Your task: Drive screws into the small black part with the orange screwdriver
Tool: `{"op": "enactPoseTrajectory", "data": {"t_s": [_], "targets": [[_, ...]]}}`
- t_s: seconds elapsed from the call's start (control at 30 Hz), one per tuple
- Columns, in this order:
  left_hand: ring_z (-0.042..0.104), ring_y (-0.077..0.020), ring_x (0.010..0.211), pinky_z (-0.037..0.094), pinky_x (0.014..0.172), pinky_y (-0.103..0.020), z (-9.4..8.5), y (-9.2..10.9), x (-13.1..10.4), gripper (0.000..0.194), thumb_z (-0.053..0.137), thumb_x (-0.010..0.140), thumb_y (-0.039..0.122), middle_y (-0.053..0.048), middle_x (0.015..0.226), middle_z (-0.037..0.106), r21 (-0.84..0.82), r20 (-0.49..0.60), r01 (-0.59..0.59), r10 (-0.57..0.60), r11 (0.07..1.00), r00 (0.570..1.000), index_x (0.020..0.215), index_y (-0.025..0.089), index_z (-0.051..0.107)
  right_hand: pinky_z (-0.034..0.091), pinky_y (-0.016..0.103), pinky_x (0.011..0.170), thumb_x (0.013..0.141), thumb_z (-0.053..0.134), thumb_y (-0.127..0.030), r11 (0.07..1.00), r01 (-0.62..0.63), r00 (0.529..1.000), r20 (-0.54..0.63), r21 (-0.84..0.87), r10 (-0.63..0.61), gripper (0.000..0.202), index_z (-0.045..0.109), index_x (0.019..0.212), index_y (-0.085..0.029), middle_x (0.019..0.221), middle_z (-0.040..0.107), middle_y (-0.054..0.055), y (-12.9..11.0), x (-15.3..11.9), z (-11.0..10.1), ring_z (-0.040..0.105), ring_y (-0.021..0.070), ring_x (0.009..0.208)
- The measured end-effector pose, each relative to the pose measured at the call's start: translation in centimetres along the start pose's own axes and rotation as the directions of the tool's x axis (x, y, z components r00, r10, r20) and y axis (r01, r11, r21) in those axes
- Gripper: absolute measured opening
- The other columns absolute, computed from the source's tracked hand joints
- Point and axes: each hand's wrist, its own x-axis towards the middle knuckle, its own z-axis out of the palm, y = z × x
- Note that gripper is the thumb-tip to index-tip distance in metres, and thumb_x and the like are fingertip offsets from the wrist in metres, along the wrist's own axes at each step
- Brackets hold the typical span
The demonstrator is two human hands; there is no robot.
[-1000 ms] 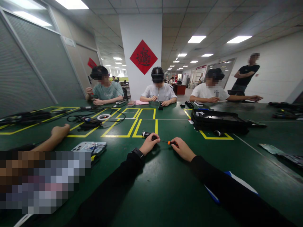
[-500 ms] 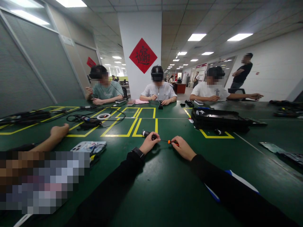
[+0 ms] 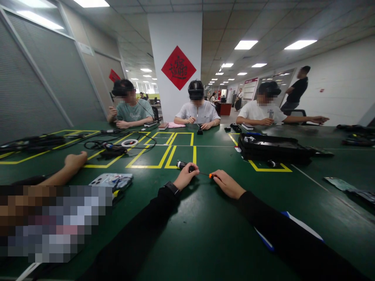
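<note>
Evidently a two-handed hold, seen from the head view, the only one. The left hand [image 3: 186, 176] grasps a black cylinder [image 3: 181, 165], its fingers bent around the near end; the pale-banded far end sticks out beyond the knuckles. The hand hides the middle, so the full shape is uncertain. Cylinder sits just above or on the green desk [image 3: 187, 234]; contact cannot be told. The right hand [image 3: 228, 184] has its fingers closed around the handle of a screwdriver [image 3: 211, 176], orange at the collar, most of the grip hidden in the palm.

Thin shaft spans the gap between the hands, pointing at the cylinder's near end. Whether the tip touches is too small to tell. Judgement: left fingers serve as a clamp, right ones steer; holding both low and centred probably lets the forearms steady the work.

Nearby, a blue-and-white item [image 3: 304, 226] lies partly under the right forearm, seemingly set aside from the hands. A black tray [image 3: 272, 148] stands to the right, a small cylindrical piece [image 3: 273, 164] just in front of it; its raised sides would suit keeping parts together. Yellow tape [image 3: 146, 168] marks out boxes on the desk, perhaps to assign places. Loose cables [image 3: 108, 150] and a white ring [image 3: 129, 143] lie left of the work, nearer a co-worker's hand [image 3: 75, 159], which appears to hold nothing.
</note>
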Motion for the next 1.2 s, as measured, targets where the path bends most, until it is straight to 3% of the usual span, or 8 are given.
{"op": "enactPoseTrajectory", "data": {"t_s": [0.4, 0.63, 1.03, 1.2], "targets": [[0.049, -0.0106, 0.069, 0.039, 0.069, -0.024, 0.0, 0.4, -0.1, 0.019, 0.053, 0.071, 0.032, 0.001, 0.075, 0.053, 0.052, -0.009, -0.011, 0.011, 0.999, 1.000, 0.082, 0.017, 0.051, 0.040, 0.027, 0.072, 0.076, 0.052, -0.023, 0.999, -0.032, 0.997, -0.068, 0.017, 0.033, 0.017, 0.053, 0.091, -0.017, 0.087, 0.054, 0.004, 0.4, 0.3, 0.5, 0.049, 0.0144, 0.079], [0.049, -0.0106, 0.068, 0.039, 0.063, -0.022, -0.1, 0.5, -0.2, 0.018, 0.052, 0.071, 0.029, 0.001, 0.075, 0.053, 0.036, -0.005, 0.022, -0.022, 0.999, 1.000, 0.084, 0.017, 0.051, 0.037, 0.029, 0.078, 0.084, 0.038, -0.023, 0.999, -0.048, 0.995, -0.086, -0.025, 0.046, 0.022, 0.059, 0.083, -0.017, 0.083, 0.056, 0.005, 0.6, 0.3, 0.1, 0.049, 0.0151, 0.083], [0.052, -0.0104, 0.063, 0.038, 0.054, -0.020, 0.1, 1.0, -0.3, 0.018, 0.052, 0.071, 0.029, 0.001, 0.070, 0.055, -0.043, -0.007, 0.077, -0.078, 0.996, 0.997, 0.084, 0.017, 0.050, 0.039, 0.028, 0.073, 0.075, 0.052, -0.025, 0.998, -0.067, 0.991, -0.112, 0.005, 0.067, 0.015, 0.053, 0.088, -0.017, 0.086, 0.055, 0.004, 0.7, 0.1, 0.4, 0.049, 0.0146, 0.079], [0.053, -0.0109, 0.065, 0.039, 0.056, -0.021, 0.2, 0.9, -0.3, 0.018, 0.052, 0.071, 0.029, 0.001, 0.070, 0.055, -0.054, -0.015, 0.073, -0.073, 0.996, 0.997, 0.084, 0.017, 0.050, 0.037, 0.029, 0.076, 0.084, 0.038, -0.027, 0.996, -0.084, 0.989, -0.121, -0.014, 0.081, 0.021, 0.057, 0.084, -0.018, 0.083, 0.055, 0.004, 1.0, 0.4, 0.5, 0.048, 0.0150, 0.082]]}}
